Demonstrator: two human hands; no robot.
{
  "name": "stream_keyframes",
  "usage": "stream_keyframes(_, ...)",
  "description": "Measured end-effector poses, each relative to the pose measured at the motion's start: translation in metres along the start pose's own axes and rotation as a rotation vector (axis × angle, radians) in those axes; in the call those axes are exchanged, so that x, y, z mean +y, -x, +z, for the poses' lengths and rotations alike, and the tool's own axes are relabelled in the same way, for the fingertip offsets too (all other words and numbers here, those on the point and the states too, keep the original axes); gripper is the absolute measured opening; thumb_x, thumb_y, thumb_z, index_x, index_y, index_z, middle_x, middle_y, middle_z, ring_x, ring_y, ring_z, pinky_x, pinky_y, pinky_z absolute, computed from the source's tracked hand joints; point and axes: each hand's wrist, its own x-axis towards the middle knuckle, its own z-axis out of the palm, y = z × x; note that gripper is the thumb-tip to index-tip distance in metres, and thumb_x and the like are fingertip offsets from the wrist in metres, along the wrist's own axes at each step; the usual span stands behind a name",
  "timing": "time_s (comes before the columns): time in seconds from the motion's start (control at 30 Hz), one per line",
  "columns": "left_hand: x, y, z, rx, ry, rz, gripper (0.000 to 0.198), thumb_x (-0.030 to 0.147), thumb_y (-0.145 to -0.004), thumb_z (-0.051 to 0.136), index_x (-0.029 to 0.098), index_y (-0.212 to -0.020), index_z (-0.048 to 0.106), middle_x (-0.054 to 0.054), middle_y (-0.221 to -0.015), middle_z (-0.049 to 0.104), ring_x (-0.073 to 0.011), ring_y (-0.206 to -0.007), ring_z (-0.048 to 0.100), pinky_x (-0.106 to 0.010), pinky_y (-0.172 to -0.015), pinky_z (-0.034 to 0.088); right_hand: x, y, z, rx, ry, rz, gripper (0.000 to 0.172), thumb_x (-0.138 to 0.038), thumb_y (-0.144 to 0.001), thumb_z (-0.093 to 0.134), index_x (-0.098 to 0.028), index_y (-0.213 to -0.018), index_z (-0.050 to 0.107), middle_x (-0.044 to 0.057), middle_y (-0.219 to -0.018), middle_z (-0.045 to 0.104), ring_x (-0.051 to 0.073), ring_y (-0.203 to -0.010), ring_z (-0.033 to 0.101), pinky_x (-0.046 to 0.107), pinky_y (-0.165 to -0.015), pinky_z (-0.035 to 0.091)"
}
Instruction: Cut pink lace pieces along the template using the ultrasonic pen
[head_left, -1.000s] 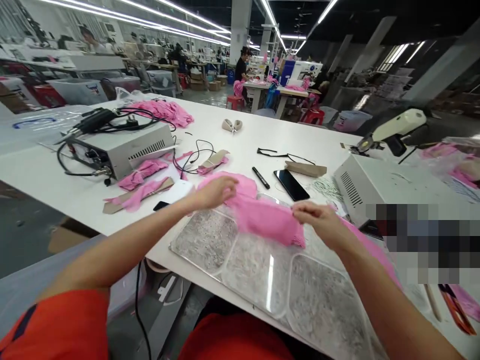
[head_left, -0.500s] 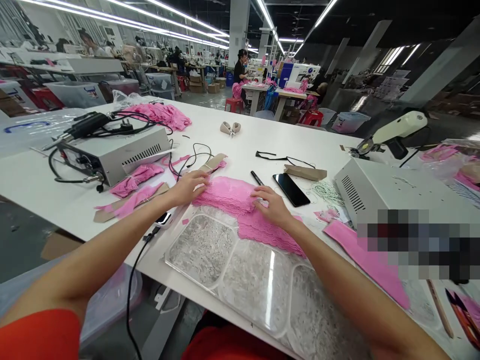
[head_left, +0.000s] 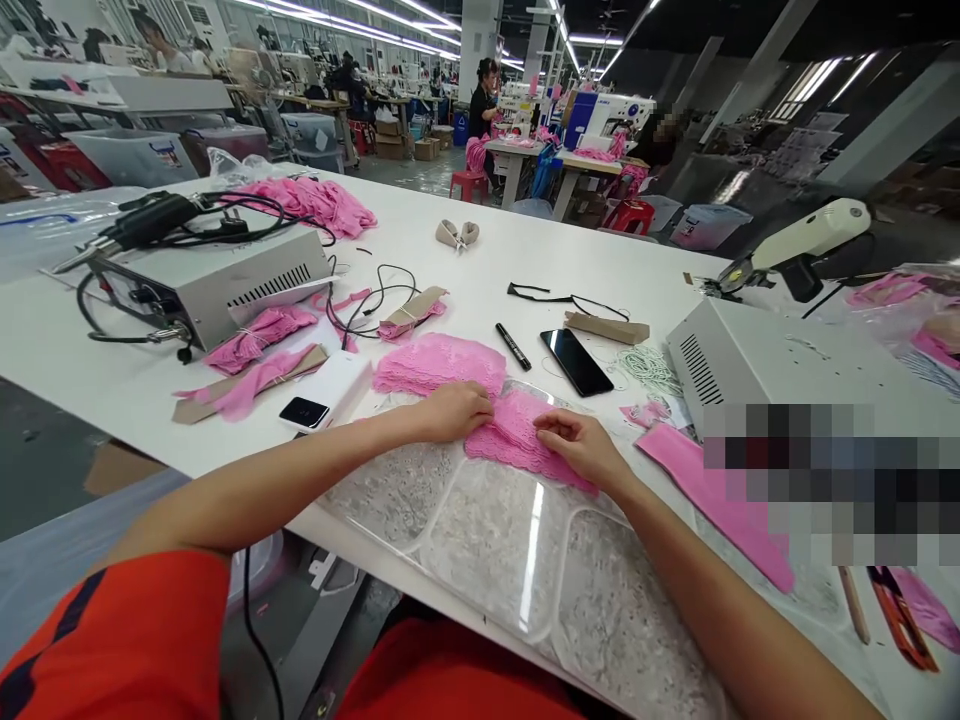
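Note:
Two stacks of pink scalloped lace pieces lie side by side: a left stack (head_left: 439,360) and a right stack (head_left: 506,440). My left hand (head_left: 454,410) is at the upper left edge of the right stack, its fingertips closed together on the lace. On the other side of that stack, my right hand (head_left: 581,445) has its thumb and fingers curled in at the lace edge. Its fingertips partly hide how much lace they grip. Beneath the lace is a clear-covered mat (head_left: 495,555) with rounded grey panels.
Behind the lace lie a black marker (head_left: 512,346), a phone (head_left: 577,362) and eyeglasses (head_left: 568,299). Grey boxes stand left (head_left: 247,275) and right (head_left: 795,365). A long pink strip (head_left: 720,505) and orange-handled scissors (head_left: 904,625) lie right. A small white device (head_left: 304,412) is near my left forearm.
My left hand has moved right and towards me, from the left stack to the right stack. My right hand has shifted slightly right and down. The view has tilted a little.

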Motion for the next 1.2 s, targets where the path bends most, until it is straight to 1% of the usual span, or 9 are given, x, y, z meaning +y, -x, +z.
stream_keyframes(0.17,0.001,-0.002,-0.008,-0.002,0.017,-0.046,0.023,0.015,-0.085,0.052,0.018,-0.067,0.066,-0.004,-0.074,0.066,-0.0175,-0.074,0.06,-0.026,-0.068,0.043,-0.002,0.001,-0.001,-0.004,0.018,-0.049,0.031,-0.047,-0.077,0.064,-0.018,-0.087,0.069,0.003,-0.07,0.066,0.015,-0.064,0.059,0.03,-0.061,0.05)
stream_keyframes(0.37,0.006,-0.005,-0.014,0.0,0.029,-0.063,0.019,0.016,-0.078,0.052,0.019,-0.064,0.066,-0.002,-0.067,0.064,-0.0158,-0.069,0.058,-0.024,-0.066,0.042,-0.006,0.006,0.004,0.027,0.135,-0.159,0.032,-0.045,-0.07,0.073,-0.019,-0.089,0.069,0.003,-0.08,0.062,0.012,-0.06,0.053,0.029,-0.056,0.048)
stream_keyframes(0.57,0.014,-0.007,-0.019,0.018,0.012,-0.074,0.021,0.015,-0.075,0.05,0.018,-0.057,0.061,-0.002,-0.064,0.062,-0.0152,-0.065,0.056,-0.025,-0.063,0.04,-0.005,0.004,0.009,0.082,0.259,-0.257,0.019,-0.035,-0.073,0.071,-0.02,-0.084,0.068,0.003,-0.079,0.06,0.013,-0.062,0.052,0.03,-0.058,0.048)
stream_keyframes(0.67,0.016,-0.008,-0.02,0.032,-0.003,-0.084,0.021,0.015,-0.076,0.049,0.018,-0.059,0.061,-0.002,-0.064,0.062,-0.0157,-0.065,0.056,-0.025,-0.063,0.04,-0.001,0.002,0.011,0.128,0.311,-0.298,0.014,-0.031,-0.075,0.069,-0.02,-0.083,0.067,0.003,-0.079,0.06,0.014,-0.062,0.053,0.03,-0.059,0.049)
stream_keyframes(0.77,0.017,-0.007,-0.02,0.042,-0.017,-0.086,0.021,0.015,-0.078,0.049,0.018,-0.062,0.063,-0.003,-0.068,0.064,-0.017,-0.068,0.058,-0.026,-0.064,0.04,0.001,0.002,0.011,0.179,0.368,-0.338,0.006,-0.024,-0.079,0.061,-0.021,-0.08,0.066,0.004,-0.081,0.061,0.016,-0.069,0.057,0.032,-0.064,0.05)
stream_keyframes(0.87,0.018,-0.003,-0.022,0.039,-0.023,-0.081,0.021,0.014,-0.079,0.05,0.017,-0.065,0.065,-0.004,-0.072,0.066,-0.0184,-0.071,0.059,-0.027,-0.065,0.041,0.001,0.006,0.009,0.211,0.426,-0.373,0.009,-0.02,-0.082,0.056,-0.021,-0.079,0.065,0.005,-0.084,0.063,0.018,-0.079,0.06,0.034,-0.072,0.052)
stream_keyframes(1.0,0.025,0.01,-0.024,0.02,-0.011,-0.064,0.019,0.013,-0.08,0.052,0.017,-0.069,0.066,-0.004,-0.075,0.066,-0.0184,-0.073,0.06,-0.027,-0.068,0.041,0.001,0.019,0.004,0.196,0.504,-0.411,0.009,-0.02,-0.084,0.055,-0.022,-0.081,0.064,0.006,-0.088,0.065,0.02,-0.087,0.062,0.035,-0.078,0.052)
stream_keyframes(1.1,0.032,0.02,-0.024,0.005,0.011,-0.055,0.019,0.013,-0.082,0.052,0.017,-0.069,0.066,-0.004,-0.077,0.067,-0.0182,-0.074,0.061,-0.027,-0.07,0.042,-0.001,0.031,0.005,0.187,0.564,-0.426,0.007,-0.026,-0.083,0.06,-0.022,-0.087,0.063,0.006,-0.09,0.068,0.022,-0.089,0.062,0.038,-0.08,0.051)
stream_keyframes(1.2,0.039,0.026,-0.025,0.008,0.034,-0.058,0.02,0.014,-0.084,0.051,0.016,-0.072,0.066,-0.004,-0.077,0.067,-0.0176,-0.073,0.06,-0.027,-0.069,0.042,-0.004,0.037,0.012,0.219,0.631,-0.433,0.024,-0.038,-0.079,0.068,-0.021,-0.096,0.063,0.008,-0.096,0.068,0.026,-0.092,0.061,0.041,-0.083,0.05)
